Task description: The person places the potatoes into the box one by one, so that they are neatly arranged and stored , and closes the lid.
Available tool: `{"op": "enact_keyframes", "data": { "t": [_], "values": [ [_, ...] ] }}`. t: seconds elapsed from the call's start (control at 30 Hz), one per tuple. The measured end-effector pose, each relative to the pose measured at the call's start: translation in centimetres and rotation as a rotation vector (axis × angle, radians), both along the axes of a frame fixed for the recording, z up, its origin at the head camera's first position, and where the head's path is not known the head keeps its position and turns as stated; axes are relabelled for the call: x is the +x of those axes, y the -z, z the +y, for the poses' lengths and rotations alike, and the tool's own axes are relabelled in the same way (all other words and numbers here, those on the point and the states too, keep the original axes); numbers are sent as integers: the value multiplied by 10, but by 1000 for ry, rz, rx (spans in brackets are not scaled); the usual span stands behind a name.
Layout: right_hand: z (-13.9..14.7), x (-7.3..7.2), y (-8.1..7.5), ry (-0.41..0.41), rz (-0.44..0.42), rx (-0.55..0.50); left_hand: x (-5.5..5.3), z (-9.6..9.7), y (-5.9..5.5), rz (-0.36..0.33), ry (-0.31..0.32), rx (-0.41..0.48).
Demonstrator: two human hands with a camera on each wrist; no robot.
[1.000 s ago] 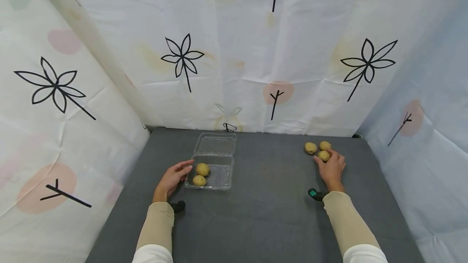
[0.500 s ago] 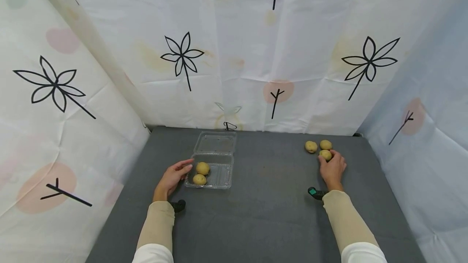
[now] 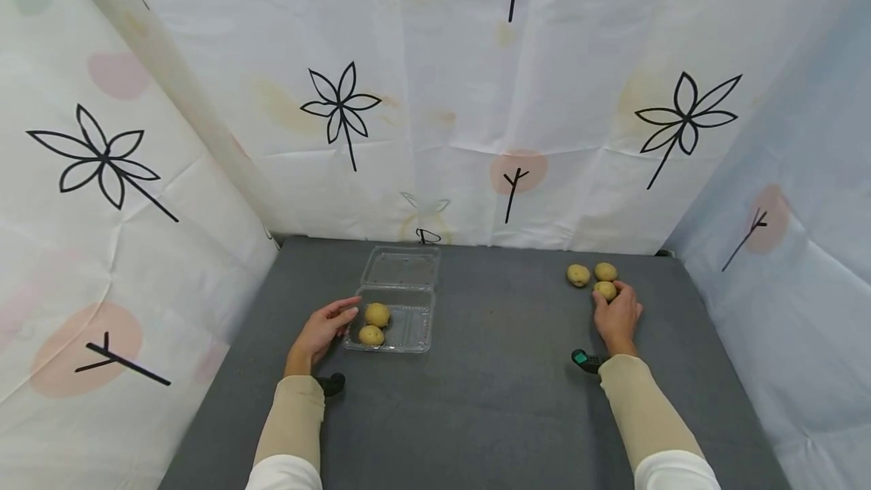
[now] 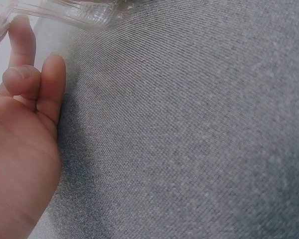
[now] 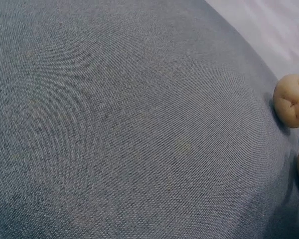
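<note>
Pale yellow was the potato [image 3: 604, 290] that was pinched by the right hand [image 3: 617, 321]; compared with one second earlier, the thumb had been brought closer, so that the gap between thumb and fingers was only as wide as the potato itself. Whether it was lifted from the grey cloth [image 3: 503, 384] could not be told. Just behind it a second potato [image 3: 605, 271] was seen, and a third potato [image 3: 578, 275] was located to the left of both. By the left hand [image 3: 320, 331], whose place was practically unchanged, the left rim of the clear plastic clamshell box [image 3: 416, 327] was only touched, with the fingers loosely extended. The box was opened, and its lid [image 3: 400, 267] was folded back on the far side. In the left half of the tray, a rear potato [image 3: 377, 314] and a front potato [image 3: 370, 336] were contained, close to each other.
</note>
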State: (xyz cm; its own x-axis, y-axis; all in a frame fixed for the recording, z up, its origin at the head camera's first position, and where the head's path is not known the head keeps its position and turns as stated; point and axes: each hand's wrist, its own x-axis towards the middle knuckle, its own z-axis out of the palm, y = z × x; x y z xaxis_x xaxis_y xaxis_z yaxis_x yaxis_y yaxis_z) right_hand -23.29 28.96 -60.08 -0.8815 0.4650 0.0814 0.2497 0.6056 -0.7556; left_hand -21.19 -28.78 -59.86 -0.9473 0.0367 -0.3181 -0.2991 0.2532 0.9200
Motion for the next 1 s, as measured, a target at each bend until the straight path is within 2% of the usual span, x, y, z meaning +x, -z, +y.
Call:
{"op": "enact_keyframes", "data": {
  "t": [0.47, 0.73, 1.0],
  "values": [
    [-4, 8, -9, 6, 10, -106, -2, 2, 2, -9, 4, -23],
    [-7, 11, -18, -20, 106, -92, -1, 0, 5, -11, 17, -10],
    [-11, 9, -33, -51, 139, -61, -2, -1, 5, -3, 6, 10]
  ]
}}
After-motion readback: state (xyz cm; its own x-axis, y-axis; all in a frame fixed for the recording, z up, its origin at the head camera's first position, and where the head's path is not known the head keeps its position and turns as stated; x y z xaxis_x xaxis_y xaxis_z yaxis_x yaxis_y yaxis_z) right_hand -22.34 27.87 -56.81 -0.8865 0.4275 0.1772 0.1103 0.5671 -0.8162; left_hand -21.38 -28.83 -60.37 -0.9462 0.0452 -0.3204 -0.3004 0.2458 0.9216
